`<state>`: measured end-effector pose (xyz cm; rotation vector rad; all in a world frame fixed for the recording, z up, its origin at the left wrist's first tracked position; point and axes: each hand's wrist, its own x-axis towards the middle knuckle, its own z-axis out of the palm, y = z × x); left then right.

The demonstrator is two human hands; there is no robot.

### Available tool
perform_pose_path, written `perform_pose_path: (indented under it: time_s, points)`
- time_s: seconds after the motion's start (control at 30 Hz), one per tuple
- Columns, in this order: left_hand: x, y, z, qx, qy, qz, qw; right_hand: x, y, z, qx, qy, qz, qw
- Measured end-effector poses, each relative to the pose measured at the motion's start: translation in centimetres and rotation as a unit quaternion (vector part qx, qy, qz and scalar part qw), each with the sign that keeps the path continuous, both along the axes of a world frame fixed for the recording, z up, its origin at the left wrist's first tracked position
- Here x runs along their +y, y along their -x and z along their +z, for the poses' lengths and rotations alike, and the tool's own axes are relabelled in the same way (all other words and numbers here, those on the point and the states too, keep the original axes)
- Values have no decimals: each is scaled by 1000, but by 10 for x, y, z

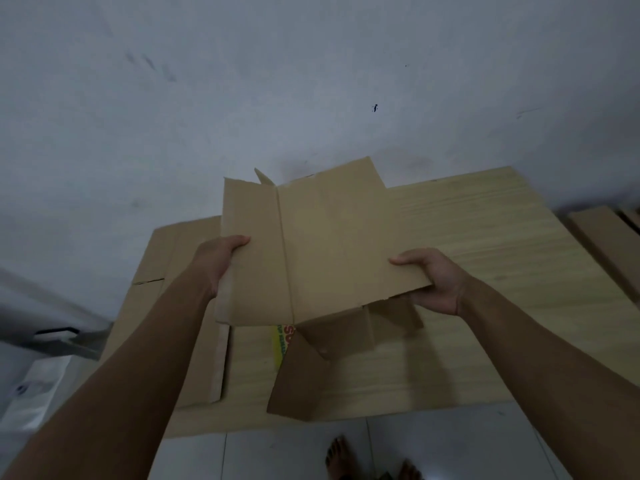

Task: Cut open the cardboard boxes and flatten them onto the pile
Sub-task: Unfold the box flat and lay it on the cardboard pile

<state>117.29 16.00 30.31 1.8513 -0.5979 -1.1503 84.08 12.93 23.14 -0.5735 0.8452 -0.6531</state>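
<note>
Both hands, left hand (221,261) and right hand (433,278), clamp the collapsed cardboard box (311,251) mid-frame above the pile (485,237); recommend lowering it level, flaps tucked beneath.

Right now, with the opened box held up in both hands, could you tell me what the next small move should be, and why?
Probably lower the box flat onto the pile. The left hand and right hand hold its opposite edges above the flattened cardboard, and the box already looks opened out, though its lower flaps hang down and may need tucking flat.
</note>
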Motion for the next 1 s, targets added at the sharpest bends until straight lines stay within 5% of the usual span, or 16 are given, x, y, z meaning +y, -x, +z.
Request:
perform_pose_path:
  time_s: [0.1, 0.27, 0.47, 0.73, 1.0]
  points:
    - [-3, -2, -5, -53, 35, 4, 998, -9, 3, 3, 70, 37, -30, 996]
    - [-7, 2, -3, -13, 24, -13, 1000, -9, 4, 5, -89, -1, -83, 993]
    - [-12, 0, -4, -32, 23, -13, 999, -1, -25, 5, -84, 30, -137, 987]
    - [-18, 3, -4, -74, 38, -19, 996, -1, 3, 4, 150, 129, -104, 975]
    - [-19, 6, -6, -102, 5, -59, 993, -3, 21, 17, 425, 106, 45, 898]
